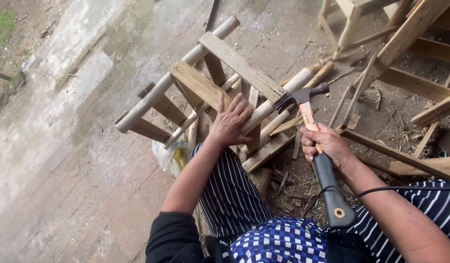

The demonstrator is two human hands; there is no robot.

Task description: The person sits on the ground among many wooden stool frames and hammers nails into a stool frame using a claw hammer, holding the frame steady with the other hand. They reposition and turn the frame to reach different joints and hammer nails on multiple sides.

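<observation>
Our left hand [231, 122] lies palm-down with fingers spread and flat, pressing rather than grasping, on the slats of a small wooden stool frame [205, 87] that lies tipped on its side against our knee. Our right hand [326, 146] is clenched around the wooden shaft of a claw hammer [312, 131], gripping it midway, above the black rubber grip that points back toward our body. The hammer head [303, 95] sits close above a round pale leg [283, 95] of the frame, near the joint where it meets the flat boards. We judge the step in hand to be driving or seating a joint in this frame, with the left hand steadying the work. The next stroke calls for the left fingers to stay well apart from the striking point and for the frame to remain braced so it does not roll. Outward lie loose sticks and shavings [288, 185] on the earth floor, a plastic bag [172, 156] under the frame, and further timber frames [415, 83] at right
</observation>
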